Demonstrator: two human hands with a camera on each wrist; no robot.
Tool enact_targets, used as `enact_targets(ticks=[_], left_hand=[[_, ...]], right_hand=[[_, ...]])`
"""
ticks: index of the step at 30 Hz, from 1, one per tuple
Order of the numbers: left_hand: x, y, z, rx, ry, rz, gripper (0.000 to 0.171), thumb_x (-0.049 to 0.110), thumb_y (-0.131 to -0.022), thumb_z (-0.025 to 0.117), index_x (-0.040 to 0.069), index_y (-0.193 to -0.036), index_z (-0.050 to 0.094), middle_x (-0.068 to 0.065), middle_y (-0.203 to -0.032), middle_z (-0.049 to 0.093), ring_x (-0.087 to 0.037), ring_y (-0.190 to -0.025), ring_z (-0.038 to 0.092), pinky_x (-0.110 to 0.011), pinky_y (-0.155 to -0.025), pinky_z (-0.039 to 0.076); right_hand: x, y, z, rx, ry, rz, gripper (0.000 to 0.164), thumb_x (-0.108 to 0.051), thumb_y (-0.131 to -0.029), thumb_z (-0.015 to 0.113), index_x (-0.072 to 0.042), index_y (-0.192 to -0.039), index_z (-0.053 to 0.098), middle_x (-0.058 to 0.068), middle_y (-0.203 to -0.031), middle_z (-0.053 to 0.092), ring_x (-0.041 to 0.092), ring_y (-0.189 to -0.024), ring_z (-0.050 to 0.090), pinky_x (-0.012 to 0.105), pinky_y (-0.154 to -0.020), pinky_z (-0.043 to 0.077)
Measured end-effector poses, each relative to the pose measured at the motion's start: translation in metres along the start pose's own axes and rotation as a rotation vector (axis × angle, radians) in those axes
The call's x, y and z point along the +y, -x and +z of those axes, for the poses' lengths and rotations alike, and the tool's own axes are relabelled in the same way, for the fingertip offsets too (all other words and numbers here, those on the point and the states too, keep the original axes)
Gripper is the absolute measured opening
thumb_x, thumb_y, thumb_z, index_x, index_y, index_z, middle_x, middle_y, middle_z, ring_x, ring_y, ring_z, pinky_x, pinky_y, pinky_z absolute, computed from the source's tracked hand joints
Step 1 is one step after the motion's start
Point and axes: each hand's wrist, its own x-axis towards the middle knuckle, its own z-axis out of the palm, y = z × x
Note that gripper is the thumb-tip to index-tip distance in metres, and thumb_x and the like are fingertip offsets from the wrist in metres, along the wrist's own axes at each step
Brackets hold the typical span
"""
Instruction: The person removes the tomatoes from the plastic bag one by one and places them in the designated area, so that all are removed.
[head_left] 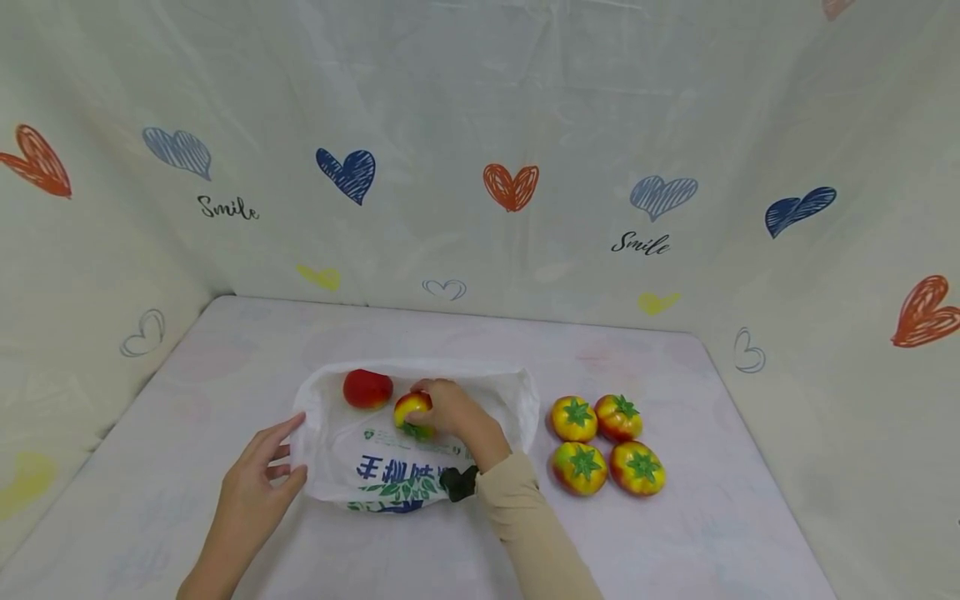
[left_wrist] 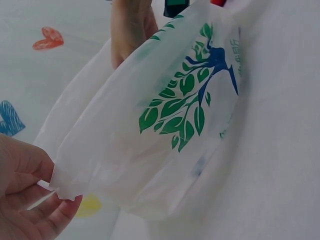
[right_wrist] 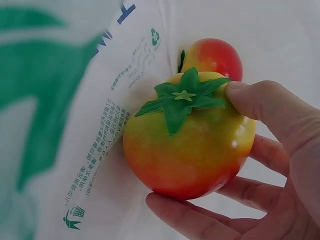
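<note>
A white plastic bag with blue lettering and green leaves lies with its mouth spread wide. My left hand is at its left side; in the left wrist view the fingers hold the bag's edge. Inside the bag, my right hand grips a yellow-red tomato with a green leafy top. Up close in the right wrist view, thumb and fingers curl round this tomato. A second, redder tomato sits in the bag to its left.
Several more yellow-red tomatoes stand grouped on the table right of the bag. The table has a pale cloth. Behind rises a white curtain printed with hearts. My right sleeve crosses the bag's front right edge.
</note>
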Motion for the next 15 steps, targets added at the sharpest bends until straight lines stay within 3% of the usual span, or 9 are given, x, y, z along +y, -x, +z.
enact_targets(ticks=[7, 15], left_hand=[[0.001, 0.000, 0.001, -0.016, -0.014, -0.021, 0.058, -0.007, -0.075, 0.065, 0.003, -0.130, 0.051, -0.018, -0.122, 0.053, -0.033, -0.092, 0.058, 0.008, -0.068, 0.033], [0.000, 0.000, 0.001, -0.024, -0.013, -0.030, 0.059, -0.007, -0.076, 0.065, 0.004, -0.131, 0.050, -0.019, -0.122, 0.053, -0.035, -0.093, 0.059, 0.008, -0.067, 0.033]], right_hand=[[0.001, 0.005, 0.000, 0.001, 0.049, -0.024, 0.046, -0.032, -0.083, 0.068, -0.015, -0.123, 0.056, 0.005, -0.107, 0.056, 0.017, -0.091, 0.052, 0.029, -0.086, 0.052], [0.004, 0.011, 0.004, 0.033, 0.058, -0.020, 0.044, -0.035, -0.082, 0.069, -0.017, -0.120, 0.055, 0.005, -0.107, 0.057, 0.017, -0.090, 0.053, 0.031, -0.085, 0.052]])
